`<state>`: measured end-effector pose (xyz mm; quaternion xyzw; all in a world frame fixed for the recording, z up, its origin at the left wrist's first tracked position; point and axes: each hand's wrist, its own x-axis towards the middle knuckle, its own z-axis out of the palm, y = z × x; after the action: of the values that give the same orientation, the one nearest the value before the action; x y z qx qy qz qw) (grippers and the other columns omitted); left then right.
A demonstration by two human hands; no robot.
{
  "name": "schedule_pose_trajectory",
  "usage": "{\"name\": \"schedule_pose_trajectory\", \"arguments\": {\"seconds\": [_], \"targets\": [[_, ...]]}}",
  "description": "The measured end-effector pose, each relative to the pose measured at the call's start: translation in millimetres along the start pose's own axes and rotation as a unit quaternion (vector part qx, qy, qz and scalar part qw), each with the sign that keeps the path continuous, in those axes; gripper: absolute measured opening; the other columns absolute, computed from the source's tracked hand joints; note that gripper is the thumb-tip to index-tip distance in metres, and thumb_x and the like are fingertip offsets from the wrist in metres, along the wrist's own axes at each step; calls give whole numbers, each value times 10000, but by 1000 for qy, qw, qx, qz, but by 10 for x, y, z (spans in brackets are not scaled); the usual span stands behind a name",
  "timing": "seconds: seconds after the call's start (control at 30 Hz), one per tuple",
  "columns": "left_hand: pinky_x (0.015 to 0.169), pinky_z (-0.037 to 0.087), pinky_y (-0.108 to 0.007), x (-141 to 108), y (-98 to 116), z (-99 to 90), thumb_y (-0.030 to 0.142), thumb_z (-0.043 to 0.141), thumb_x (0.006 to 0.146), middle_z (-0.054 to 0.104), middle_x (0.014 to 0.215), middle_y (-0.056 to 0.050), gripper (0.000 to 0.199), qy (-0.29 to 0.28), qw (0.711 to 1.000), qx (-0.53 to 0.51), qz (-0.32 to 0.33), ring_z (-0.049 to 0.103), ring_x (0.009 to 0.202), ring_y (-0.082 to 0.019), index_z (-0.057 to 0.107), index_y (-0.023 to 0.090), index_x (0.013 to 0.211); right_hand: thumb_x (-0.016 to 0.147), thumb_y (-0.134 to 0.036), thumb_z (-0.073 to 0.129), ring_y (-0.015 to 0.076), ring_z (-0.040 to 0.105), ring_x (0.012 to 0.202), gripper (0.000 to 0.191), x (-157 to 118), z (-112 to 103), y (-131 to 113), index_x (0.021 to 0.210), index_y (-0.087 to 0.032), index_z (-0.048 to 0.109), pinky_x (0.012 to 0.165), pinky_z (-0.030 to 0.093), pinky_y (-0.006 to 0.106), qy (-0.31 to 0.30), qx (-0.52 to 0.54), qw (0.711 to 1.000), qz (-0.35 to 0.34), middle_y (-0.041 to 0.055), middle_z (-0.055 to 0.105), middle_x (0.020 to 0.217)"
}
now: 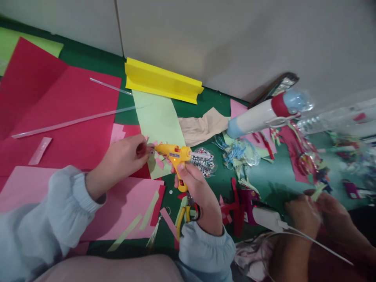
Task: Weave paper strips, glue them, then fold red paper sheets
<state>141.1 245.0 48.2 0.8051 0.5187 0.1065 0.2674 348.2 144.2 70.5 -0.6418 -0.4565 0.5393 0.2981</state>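
Note:
My right hand (198, 184) grips a yellow hot glue gun (178, 152) by its handle, a clear glue stick poking out of its back. The gun's nozzle points left, at the fingertips of my left hand (125, 156). Those fingers are pinched together near the nozzle; whatever small thing they hold is too unclear to name. Small pink and green paper scraps (159, 161) lie under the nozzle on a light green sheet (157, 115). Just right of the gun sits a clear container of black-and-white beads (204, 166). Yellow-handled pliers (180, 225) lie below my right wrist.
Pink paper (117, 211) and red paper (76, 102) spread at left, with a long clear glue stick (73, 122) on the red. Behind stands folded yellow paper (163, 84) by the wall. A white-and-blue bottle (258, 117) lies at right, beyond yarn tassels (235, 150). Another person's hands (307, 213) work at right.

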Motion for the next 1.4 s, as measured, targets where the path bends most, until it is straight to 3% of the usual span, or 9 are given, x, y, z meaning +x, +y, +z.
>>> {"name": "schedule_pose_trajectory", "arguments": {"seconds": [0.27, 0.5, 0.8, 1.0, 1.4], "targets": [[535, 341, -272, -2, -21, -11, 346, 510, 790, 648, 758, -23, 125, -10, 1000, -5, 18, 566, 653, -170, 516, 221, 788, 969, -596, 422, 141, 537, 670, 484, -17, 33, 9, 702, -215, 556, 692, 397, 293, -9, -35, 999, -10, -18, 572, 653], [546, 365, -272, -6, -1, -11, 346, 512, 789, 670, 781, -34, 131, -15, 1000, -6, 2, 592, 678, -177, 528, 216, 783, 971, -588, 424, 154, 548, 687, 444, -21, 29, 12, 774, -218, 568, 707, 397, 306, 18, -38, 999, 10, -20, 597, 656], [537, 379, -271, 2, -4, -13, 354, 504, 777, 696, 798, -37, 140, -16, 1000, -15, 2, 612, 680, -174, 532, 217, 779, 977, -604, 411, 147, 544, 672, 466, -38, 41, -5, 752, -222, 554, 709, 406, 300, 17, -55, 998, -10, -25, 573, 637], [536, 397, -274, -3, -51, 31, 389, 500, 783, 712, 826, -47, 171, -2, 999, -36, 8, 636, 692, -187, 523, 220, 793, 996, -596, 373, 142, 542, 663, 469, -62, 22, -24, 835, -216, 596, 702, 419, 292, 34, -70, 996, -45, -11, 581, 700], [524, 369, -259, -9, -22, -6, 356, 499, 777, 653, 722, -17, 138, -3, 999, -49, 13, 561, 614, -147, 493, 221, 748, 1004, -557, 385, 138, 528, 636, 484, -81, 80, -16, 677, -224, 513, 653, 395, 293, 35, -91, 994, -49, -12, 560, 621]]}}
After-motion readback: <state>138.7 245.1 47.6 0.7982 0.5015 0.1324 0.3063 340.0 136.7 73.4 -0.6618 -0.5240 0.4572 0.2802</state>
